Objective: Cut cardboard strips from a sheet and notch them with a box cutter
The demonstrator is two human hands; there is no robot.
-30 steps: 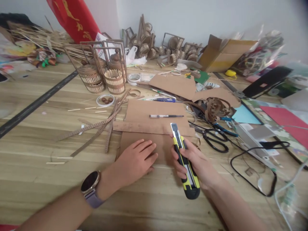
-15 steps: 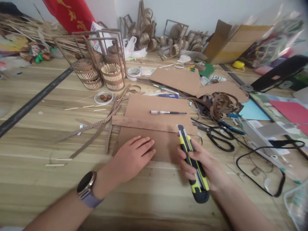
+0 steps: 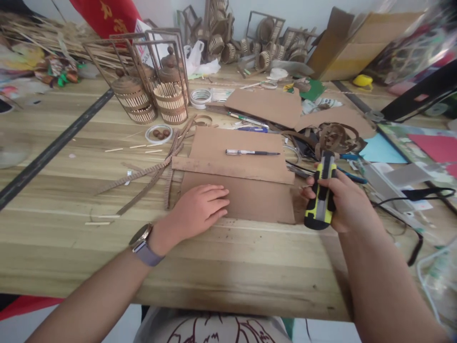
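My left hand (image 3: 202, 208) lies flat on the lower part of a brown cardboard sheet (image 3: 260, 200), its fingers stretched toward the middle. A narrower cardboard strip (image 3: 232, 170) runs across the sheet just beyond my fingertips. On the cardboard's far part rests a capped pen (image 3: 253, 152). Off the sheet's right edge, my right hand (image 3: 339, 193) is wrapped round a yellow-and-black utility knife (image 3: 321, 195), held raised with its butt end toward me. The far end of the knife overlaps the pile of brown strips behind it, and its blade cannot be made out.
Small lidded slatted buckets (image 3: 134, 100) in frames stand at the back left. Thin cardboard strips (image 3: 146, 176) lie left of the sheet, near a tape ring (image 3: 159, 134) holding brown beads. Curled brown strips (image 3: 337, 138), cables and papers crowd the right. An open cardboard box (image 3: 360, 47) stands behind.
My right hand has carried the utility knife rightward and away from me, off the cardboard's edge. My left hand stays on the sheet. The view has tilted down, showing the table's front edge.
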